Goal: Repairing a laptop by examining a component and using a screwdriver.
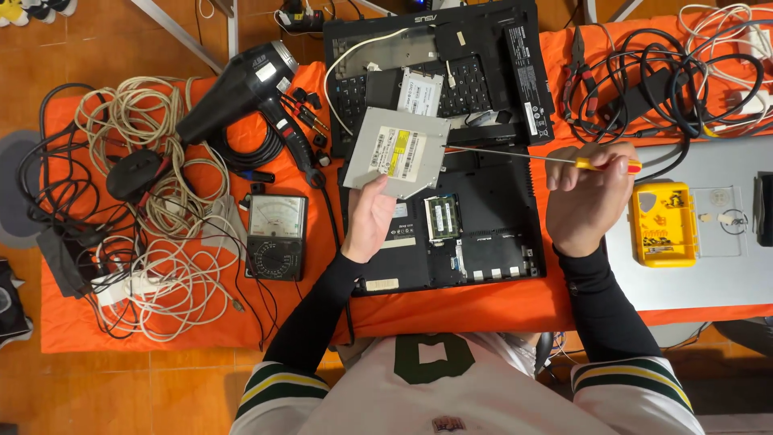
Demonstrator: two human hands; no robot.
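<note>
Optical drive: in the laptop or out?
Out. The left hand holds the optical drive lifted above the opened laptop.

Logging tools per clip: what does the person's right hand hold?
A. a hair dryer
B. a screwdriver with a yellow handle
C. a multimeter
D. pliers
B: the right hand grips the screwdriver, its thin shaft pointing toward the disc drive in the left hand.

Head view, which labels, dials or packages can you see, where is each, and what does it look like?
Yellow and white rectangular sticker on the grey metal optical drive held in the left hand.
White rectangular label on the small flat drive, lying on the black laptop keyboard.
Black analogue meter, pale dial face, left of the laptop.
Yellow plastic box, right of the right hand.
</note>
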